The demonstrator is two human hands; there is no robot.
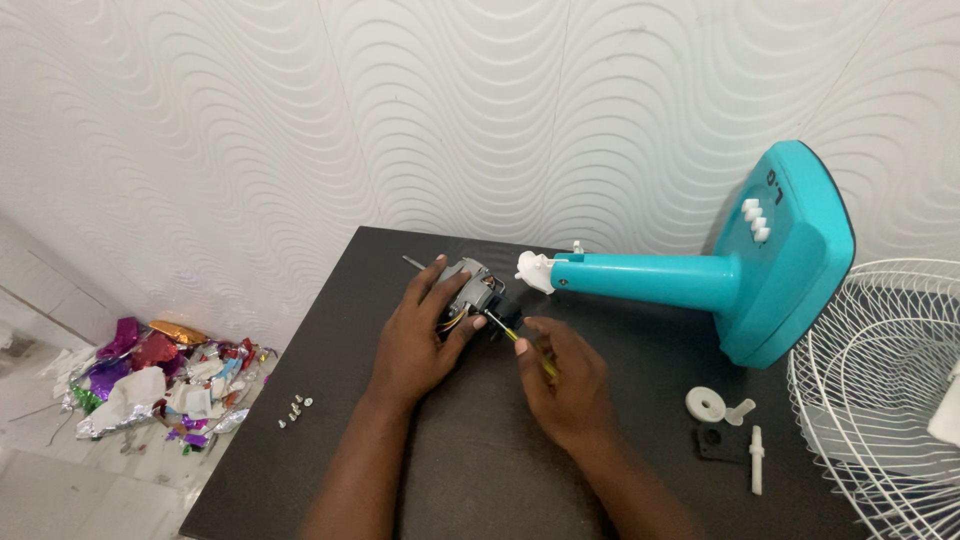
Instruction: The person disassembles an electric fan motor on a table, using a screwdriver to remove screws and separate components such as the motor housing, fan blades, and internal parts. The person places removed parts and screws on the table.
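Your left hand (420,335) gripped the fan motor (475,290) on the bench (480,470). Your right hand (565,380), just beside it, pinched a yellow-handled screwdriver (520,342) whose tip met the motor.

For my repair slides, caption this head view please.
Left hand steadies a fan motor; right hand applies a screwdriver.

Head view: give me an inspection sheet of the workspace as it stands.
Surface: black table, matte.
Job's things: fan motor held by left hand; screwdriver in right hand, tip at the motor.
Clutter: teal fan stand on its side; white plastic parts; small screws near the left edge.
Grippers: both hands closed on their things.
Cables: yellow wires at the motor.
Surroundings: white wire grille at right; foil scraps on the floor; wavy white wall.
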